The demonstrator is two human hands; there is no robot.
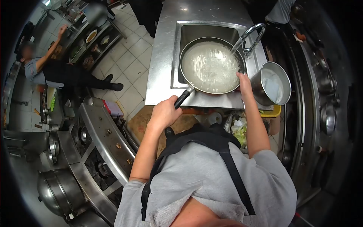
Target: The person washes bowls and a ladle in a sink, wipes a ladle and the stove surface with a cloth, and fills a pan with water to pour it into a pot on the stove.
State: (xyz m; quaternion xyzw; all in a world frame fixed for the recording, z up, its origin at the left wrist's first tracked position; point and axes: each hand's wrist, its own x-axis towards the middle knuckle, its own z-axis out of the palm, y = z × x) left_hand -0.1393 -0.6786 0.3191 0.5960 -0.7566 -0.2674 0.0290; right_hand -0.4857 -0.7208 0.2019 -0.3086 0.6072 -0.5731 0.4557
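Note:
A large round pan [211, 68] full of cloudy, frothy water rests over the steel sink [189, 32]. Water runs into it from the curved faucet [254, 32]. My left hand [165, 112] is closed round the pan's black handle, which points toward me at the lower left. At the pan's right edge, my right hand [244, 84] grips the rim, its thumb on top and its other fingers partly hidden. Just right of that hand stands a deep metal pot [258, 89] with something pale inside.
A co-worker [36, 70] stands at the far left beside shelves, one arm raised. A stove [100, 132] lies at the lower left. Under the counter are leafy scraps [239, 132] and a yellow container [273, 111]. Another person's clothing [280, 11] shows at the top right.

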